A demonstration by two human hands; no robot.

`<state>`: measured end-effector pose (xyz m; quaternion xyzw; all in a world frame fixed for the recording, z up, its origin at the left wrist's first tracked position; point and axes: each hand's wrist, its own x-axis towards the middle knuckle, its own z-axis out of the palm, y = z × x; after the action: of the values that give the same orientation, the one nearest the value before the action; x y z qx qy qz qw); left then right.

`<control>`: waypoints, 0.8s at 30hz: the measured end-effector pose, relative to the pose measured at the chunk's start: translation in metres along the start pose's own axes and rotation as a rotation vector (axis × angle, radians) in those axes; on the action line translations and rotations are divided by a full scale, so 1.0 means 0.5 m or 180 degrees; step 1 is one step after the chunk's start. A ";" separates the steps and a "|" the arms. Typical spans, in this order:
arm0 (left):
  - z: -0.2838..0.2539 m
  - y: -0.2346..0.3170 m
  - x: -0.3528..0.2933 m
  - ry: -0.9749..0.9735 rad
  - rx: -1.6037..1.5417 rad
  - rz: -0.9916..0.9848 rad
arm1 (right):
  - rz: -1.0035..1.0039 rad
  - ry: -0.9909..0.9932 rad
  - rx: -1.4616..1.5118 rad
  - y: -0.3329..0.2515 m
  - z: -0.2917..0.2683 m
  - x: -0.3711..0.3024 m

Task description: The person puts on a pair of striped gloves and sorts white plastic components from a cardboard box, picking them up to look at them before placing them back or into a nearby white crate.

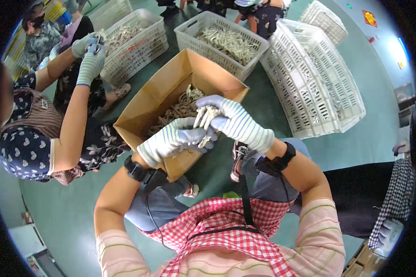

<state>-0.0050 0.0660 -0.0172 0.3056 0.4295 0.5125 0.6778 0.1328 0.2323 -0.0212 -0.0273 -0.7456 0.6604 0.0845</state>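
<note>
Head view shows both gloved hands above the cardboard box (pixel 138 115). Left hand (pixel 180 138) and right hand (pixel 233 120) grip a pale bundle (pixel 204 117) together; they seem busy sorting it, so steady fingers matter next.

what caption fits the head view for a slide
Both gloved hands, left hand and right hand, grip pale clips above an open cardboard box.

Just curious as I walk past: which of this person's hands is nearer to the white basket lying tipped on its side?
Right. The right hand is over the cardboard box, on the side toward the tipped white basket; the left hand sits farther away, at the box's near edge.
</note>
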 end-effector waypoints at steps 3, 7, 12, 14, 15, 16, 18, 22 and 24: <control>-0.010 -0.013 -0.004 -0.0015 -0.0229 0.0112 | 0.0357 -0.0191 0.0669 -0.012 0.005 0.003; -0.003 -0.014 -0.005 -0.0046 -0.0436 0.0211 | -0.0146 0.0050 0.0410 -0.007 0.013 0.007; -0.002 -0.013 -0.006 -0.0078 -0.0518 0.0225 | 0.0179 -0.0019 0.0999 -0.011 0.016 0.003; -0.003 -0.016 -0.005 0.0027 -0.0536 0.0220 | 0.0091 0.0043 0.0883 -0.013 0.019 0.004; -0.005 -0.018 -0.005 0.0032 -0.0539 0.0219 | 0.0098 -0.0005 0.0906 -0.017 0.018 0.004; -0.007 -0.020 -0.005 0.0018 -0.0533 0.0209 | 0.0102 -0.0050 0.0928 -0.019 0.017 0.004; -0.005 -0.017 -0.005 0.0003 -0.0527 0.0198 | 0.0043 -0.0056 0.0870 -0.016 0.016 0.006; -0.005 -0.015 -0.004 -0.0073 -0.0529 0.0215 | -0.0129 0.0119 0.0584 -0.010 0.019 0.006; -0.006 -0.016 -0.001 -0.0087 -0.0547 0.0210 | -0.0048 0.0073 0.0710 -0.010 0.018 0.003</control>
<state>-0.0045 0.0630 -0.0252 0.2673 0.3644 0.5653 0.6901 0.1300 0.2232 -0.0173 -0.0197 -0.6667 0.7383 0.1005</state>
